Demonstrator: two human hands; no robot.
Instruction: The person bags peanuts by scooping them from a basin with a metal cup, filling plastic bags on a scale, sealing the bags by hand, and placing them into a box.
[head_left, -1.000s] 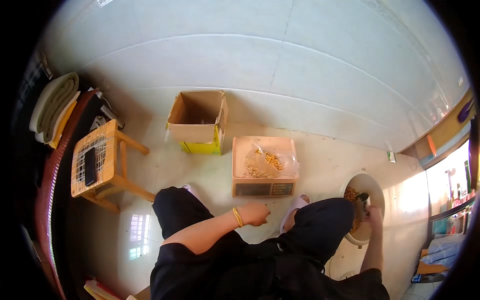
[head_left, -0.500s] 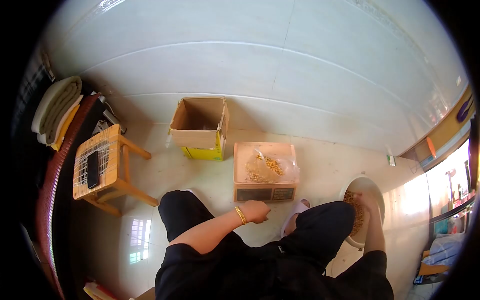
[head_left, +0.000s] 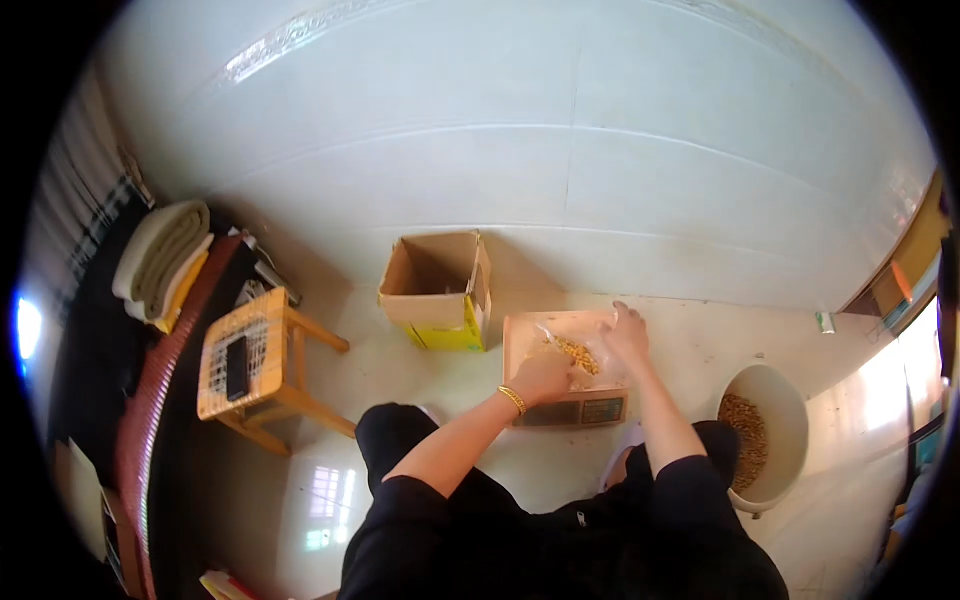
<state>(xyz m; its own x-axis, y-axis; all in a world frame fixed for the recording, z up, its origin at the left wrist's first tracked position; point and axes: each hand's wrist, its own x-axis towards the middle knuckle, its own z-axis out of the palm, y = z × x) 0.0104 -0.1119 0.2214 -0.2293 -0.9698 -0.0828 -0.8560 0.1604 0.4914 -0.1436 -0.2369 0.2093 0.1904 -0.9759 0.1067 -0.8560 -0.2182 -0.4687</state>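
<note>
A clear plastic bag (head_left: pixel 588 366) with yellow kernels in it lies on the pale orange pan of a digital scale (head_left: pixel 522 335). My left hand (head_left: pixel 545 378), with a gold bracelet at the wrist, reaches over the front left of the pan; its fingers are closed on the bag. At the pan's right side, my right hand (head_left: pixel 626 338) grips the edge of the bag, though its fingertips are small and partly blurred. On the floor to the right, a white bucket (head_left: pixel 795 425) holds a bed of brownish kernels (head_left: pixel 745 440).
An open cardboard box (head_left: pixel 435 300) stands left of the scale by the tiled wall. Farther left is a wooden stool (head_left: pixel 270 370) with a black phone (head_left: pixel 237 370) on it. Folded blankets (head_left: pixel 165 250) rest on a dark red-edged bench. My knees flank the scale.
My right hand has left the bucket and come over to the bag on the scale. My left hand has moved forward from before the scale onto the bag. The view has shifted.
</note>
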